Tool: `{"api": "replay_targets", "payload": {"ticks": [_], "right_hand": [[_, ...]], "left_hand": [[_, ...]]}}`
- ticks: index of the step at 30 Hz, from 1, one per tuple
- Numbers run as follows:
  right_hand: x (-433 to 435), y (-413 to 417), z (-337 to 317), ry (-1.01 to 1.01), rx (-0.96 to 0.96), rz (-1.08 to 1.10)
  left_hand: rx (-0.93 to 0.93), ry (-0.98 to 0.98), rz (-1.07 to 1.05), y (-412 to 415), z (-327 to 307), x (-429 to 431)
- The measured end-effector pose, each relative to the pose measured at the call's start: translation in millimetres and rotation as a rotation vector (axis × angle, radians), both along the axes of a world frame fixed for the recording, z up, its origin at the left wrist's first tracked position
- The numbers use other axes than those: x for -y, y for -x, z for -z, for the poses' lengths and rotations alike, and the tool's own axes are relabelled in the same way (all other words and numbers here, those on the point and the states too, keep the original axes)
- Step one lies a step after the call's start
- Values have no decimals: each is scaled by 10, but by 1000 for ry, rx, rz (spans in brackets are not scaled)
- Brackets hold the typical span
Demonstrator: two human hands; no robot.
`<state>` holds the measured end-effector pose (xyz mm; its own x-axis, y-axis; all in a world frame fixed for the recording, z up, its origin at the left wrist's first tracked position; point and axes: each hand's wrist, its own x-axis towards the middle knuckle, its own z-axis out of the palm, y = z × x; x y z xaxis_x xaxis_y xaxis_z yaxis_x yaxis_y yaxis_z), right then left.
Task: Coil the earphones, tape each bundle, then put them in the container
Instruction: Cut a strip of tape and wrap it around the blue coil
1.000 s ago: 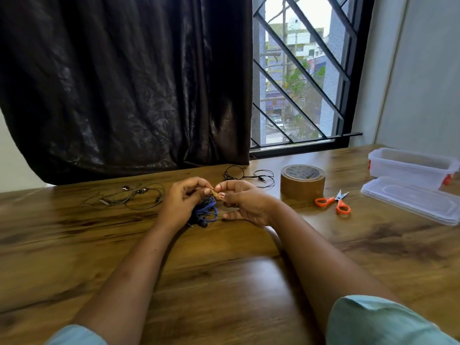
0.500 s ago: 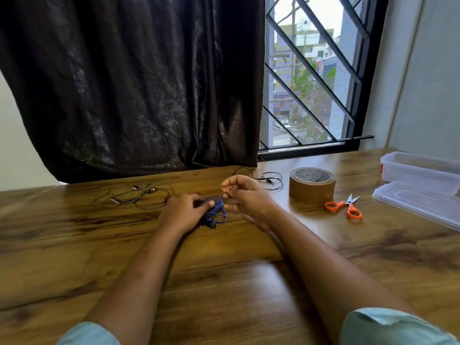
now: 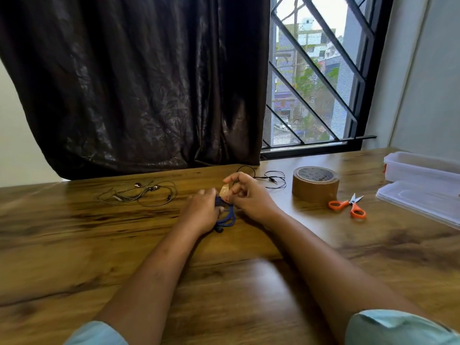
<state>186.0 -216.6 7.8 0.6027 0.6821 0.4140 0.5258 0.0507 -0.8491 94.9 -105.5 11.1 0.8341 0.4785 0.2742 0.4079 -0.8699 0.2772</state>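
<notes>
A coiled blue earphone bundle (image 3: 227, 215) lies on the wooden table (image 3: 249, 282) between my hands. My left hand (image 3: 201, 211) grips the bundle from the left and hides part of it. My right hand (image 3: 249, 196) pinches a short strip of brown tape (image 3: 226, 190) just above the coil. A loose grey earphone (image 3: 139, 194) lies to the left. A loose black earphone (image 3: 270, 179) lies behind my right hand. The clear container (image 3: 420, 168) stands at the far right with its lid (image 3: 418, 202) flat in front of it.
A roll of brown tape (image 3: 315, 184) stands right of my hands, and orange-handled scissors (image 3: 348, 206) lie beside it. A dark curtain (image 3: 139, 83) and a barred window (image 3: 318, 78) back the table.
The blue bundle has come down from mid-air onto the table. My left hand now holds it there, and my right hand has brought the tape strip down close to the coil.
</notes>
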Motion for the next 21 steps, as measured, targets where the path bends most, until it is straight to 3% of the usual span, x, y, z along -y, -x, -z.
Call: {"api": "replay_targets", "payload": {"ticks": [10,13,18,21], "right_hand": [[-44,-29,48,101,-27,-40],[-27,-13,35,90,-34,-25],[30,-9,12,51,5,19],[17,-30,15,33,40,44]], "left_hand": [[-74,-159,23,34,-15,79],[-16,59,25,42,-48,54],[146,697,188,58,-83,-16],[193,816,248,83,-107,0]]}}
